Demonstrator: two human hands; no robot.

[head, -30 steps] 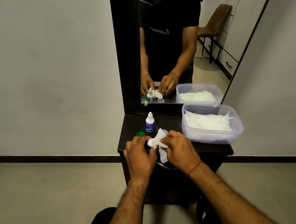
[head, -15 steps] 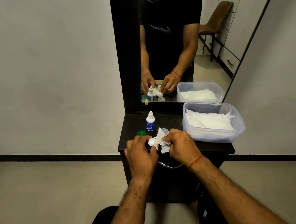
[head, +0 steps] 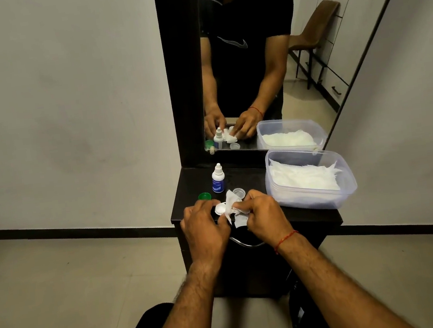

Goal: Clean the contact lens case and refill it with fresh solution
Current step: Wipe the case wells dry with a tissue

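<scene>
My left hand (head: 204, 227) grips the white contact lens case (head: 220, 208) above the front of the dark dresser top (head: 242, 177). My right hand (head: 265, 216) pinches a crumpled white tissue (head: 231, 203) and presses it against the case. A small white solution bottle (head: 217, 178) with a blue label stands upright behind my hands. A green cap (head: 204, 196) lies to its left, and a clear cap (head: 238, 193) lies just behind the tissue.
A clear plastic tub (head: 349, 187) filled with white tissues sits on the right of the dresser. A mirror (head: 264, 55) rises behind it and reflects my hands. A metal drawer handle (head: 248, 243) curves below my hands. Tiled floor lies either side.
My right hand has worked the tissue round on the case, and the clear cap behind the tissue has come into view. Both hands stay in the same spot.
</scene>
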